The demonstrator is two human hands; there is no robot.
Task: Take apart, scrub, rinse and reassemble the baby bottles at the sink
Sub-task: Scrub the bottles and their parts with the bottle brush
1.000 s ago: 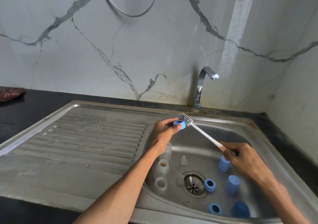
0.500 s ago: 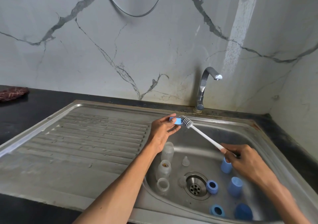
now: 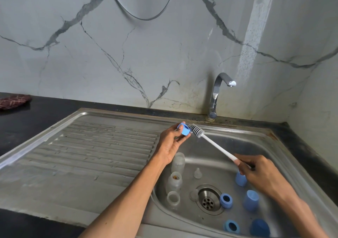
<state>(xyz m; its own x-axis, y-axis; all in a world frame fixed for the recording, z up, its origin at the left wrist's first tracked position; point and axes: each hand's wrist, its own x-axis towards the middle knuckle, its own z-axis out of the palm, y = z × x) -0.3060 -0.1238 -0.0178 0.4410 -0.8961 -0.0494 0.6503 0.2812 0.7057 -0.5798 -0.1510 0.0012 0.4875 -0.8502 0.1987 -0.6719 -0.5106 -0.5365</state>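
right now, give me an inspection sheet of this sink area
surface: steel sink with ribbed drainboard, set in a black counter
job's things: blue ring held over the basin, brush bristles against it; three clear bottles, two teats, two more blue rings and three blue caps lie in the basin
clutter: dark red cloth on the counter, far left
hands: left hand pinches the ring; right hand grips the brush handle
cables: one loop hanging on the wall
surroundings: marble wall; tap, no water running

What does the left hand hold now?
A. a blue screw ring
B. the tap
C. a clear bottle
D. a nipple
A: the left hand pinches a blue screw ring above the sink, with the brush bristles against it.
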